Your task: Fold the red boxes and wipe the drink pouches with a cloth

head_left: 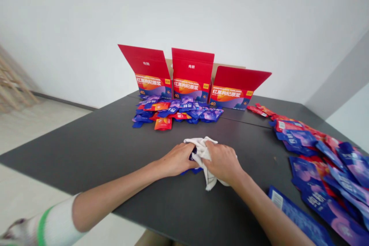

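Both hands meet near the middle of the dark table. My left hand (179, 160) is closed round a blue pouch (197, 170), most of which its fingers and the cloth hide. A crumpled white cloth (208, 163) is bunched in my right hand (225, 160) and pressed against the pouch. Beyond my hands lies a pile of blue and red pouches (178, 110).
Three red and blue cartons (152, 84) with raised flaps stand along the back, by the white wall. A long heap of red and blue pouches (317, 196) covers the right side of the dark table (95, 142). One blue pouch (300, 215) lies near my right forearm.
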Motion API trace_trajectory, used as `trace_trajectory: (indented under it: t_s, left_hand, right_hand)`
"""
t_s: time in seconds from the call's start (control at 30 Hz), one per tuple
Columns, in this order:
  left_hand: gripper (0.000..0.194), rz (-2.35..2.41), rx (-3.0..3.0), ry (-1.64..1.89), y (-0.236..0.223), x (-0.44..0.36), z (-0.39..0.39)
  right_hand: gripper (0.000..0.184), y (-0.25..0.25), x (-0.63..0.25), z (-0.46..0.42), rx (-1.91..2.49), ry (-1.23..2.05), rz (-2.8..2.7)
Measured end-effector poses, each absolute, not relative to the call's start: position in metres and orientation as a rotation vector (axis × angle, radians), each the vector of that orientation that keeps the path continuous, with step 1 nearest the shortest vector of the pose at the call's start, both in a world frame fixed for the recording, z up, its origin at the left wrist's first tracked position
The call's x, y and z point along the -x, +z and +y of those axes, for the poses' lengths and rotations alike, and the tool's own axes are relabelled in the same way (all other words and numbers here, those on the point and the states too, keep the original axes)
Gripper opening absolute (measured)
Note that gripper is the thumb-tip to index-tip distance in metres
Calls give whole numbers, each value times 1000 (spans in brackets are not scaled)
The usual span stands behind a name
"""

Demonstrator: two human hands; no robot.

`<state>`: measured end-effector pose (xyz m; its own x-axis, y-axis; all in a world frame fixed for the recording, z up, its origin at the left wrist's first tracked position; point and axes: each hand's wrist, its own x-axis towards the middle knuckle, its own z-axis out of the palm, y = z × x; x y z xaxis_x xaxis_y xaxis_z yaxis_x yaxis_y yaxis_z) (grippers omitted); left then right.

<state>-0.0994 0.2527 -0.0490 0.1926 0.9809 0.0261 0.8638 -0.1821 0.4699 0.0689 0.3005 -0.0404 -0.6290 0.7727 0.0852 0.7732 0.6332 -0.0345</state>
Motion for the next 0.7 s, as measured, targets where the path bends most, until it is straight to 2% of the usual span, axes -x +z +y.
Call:
trace_trajectory:
  t_s: [0.13, 0.3, 0.43, 0.6, 0.7]
  left_hand:
    - [42, 1736, -2122, 450, -49, 100, 253]
    - [35, 1750, -2117, 468, -49, 99, 252]
    - [42, 1743, -2113, 465, -49, 98, 250]
    - [38, 1717, -2122, 495, -51, 99, 251]
    - [41, 1744, -2120, 470, -51, 99, 250]
  right_hand:
    - [28, -39, -68, 302, 1585, -33, -2617]
    - [26, -40, -68, 303, 1334, 21, -2748]
    - [27, -41, -71, 307, 1627, -70, -2619]
    - [28, -41, -69, 304, 1310, -1, -2751]
    - [27, -40, -69, 305, 1558, -32, -2652]
